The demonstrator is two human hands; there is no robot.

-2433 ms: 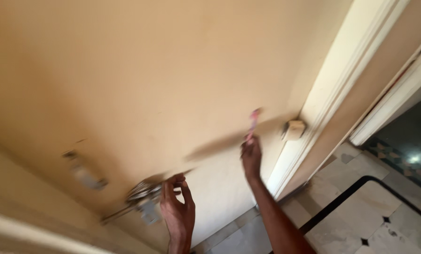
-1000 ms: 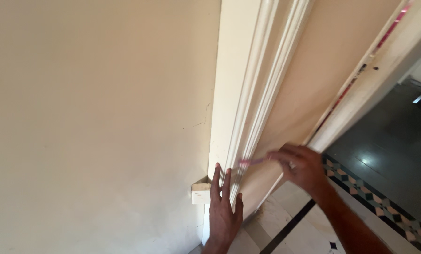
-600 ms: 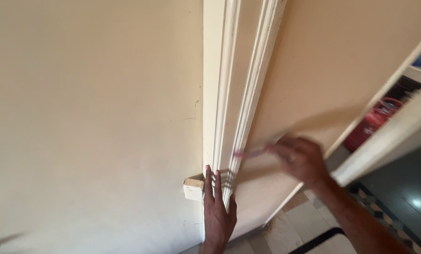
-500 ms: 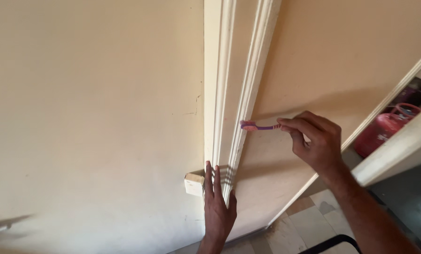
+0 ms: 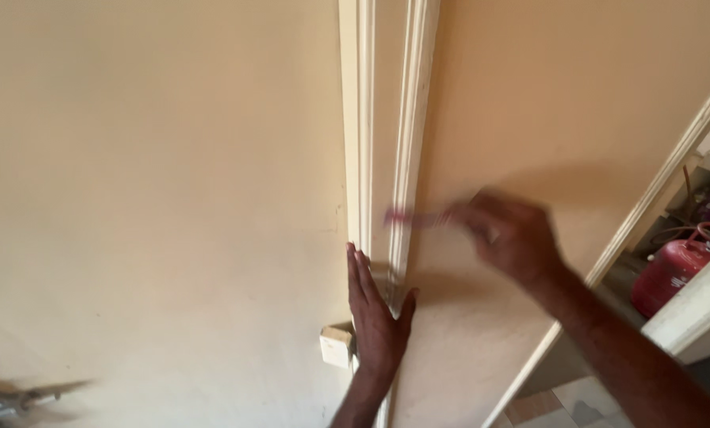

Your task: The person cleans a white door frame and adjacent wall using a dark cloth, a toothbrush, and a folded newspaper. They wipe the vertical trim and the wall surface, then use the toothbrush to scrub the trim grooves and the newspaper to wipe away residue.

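pink brush [image 5: 414,218] in right hand [image 5: 509,238] fingertips, above left hand [image 5: 377,321]

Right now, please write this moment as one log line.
left hand: flat on door trim | right hand: grip on pink toothbrush, head at trim | blurred

- The right hand [image 5: 513,238] has moved down and a little to the left since half a second ago, and it is now blurred by motion.
- The thin pink brush-like tool [image 5: 418,218] in this hand now has its tip on the cream moulded door frame [image 5: 390,158], at the inner ridge; before, the tip was in front of the frame, higher up.
- The left hand [image 5: 377,321] has spread flatter on the frame, with the thumb out to the right.
- A red gas cylinder [image 5: 676,265] now shows more fully at the right edge.
- A blurred metal fitting [image 5: 6,400] has come into view at the lower left corner.
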